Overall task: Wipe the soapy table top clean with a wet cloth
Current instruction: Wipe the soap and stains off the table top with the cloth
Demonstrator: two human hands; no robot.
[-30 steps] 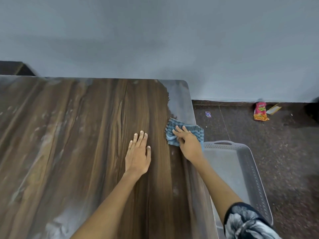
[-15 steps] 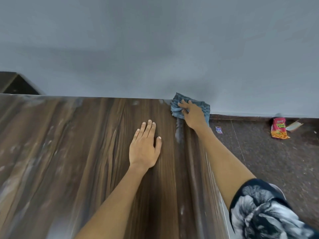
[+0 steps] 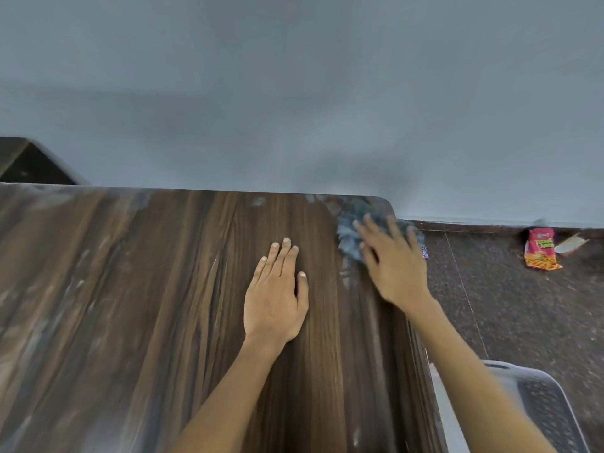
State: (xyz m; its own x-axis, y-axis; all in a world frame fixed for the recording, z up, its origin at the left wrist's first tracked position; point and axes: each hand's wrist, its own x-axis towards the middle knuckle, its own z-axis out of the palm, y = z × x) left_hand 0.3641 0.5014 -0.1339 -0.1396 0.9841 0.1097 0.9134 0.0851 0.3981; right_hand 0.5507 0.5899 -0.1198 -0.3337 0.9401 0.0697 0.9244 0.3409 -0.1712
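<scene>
Wall of plain grey fills the upper view. Below it spreads the dark brown wood-grain table top, streaked with pale soap film towards its left. A grey perforated plastic basket sits on the speckled floor beside the table's right edge. The left hand rests flat, fingers straight and together. The right hand, blurred, presses spread fingers on the blue-grey crumpled cloth near the far right corner. A red snack packet lies by the wall.
</scene>
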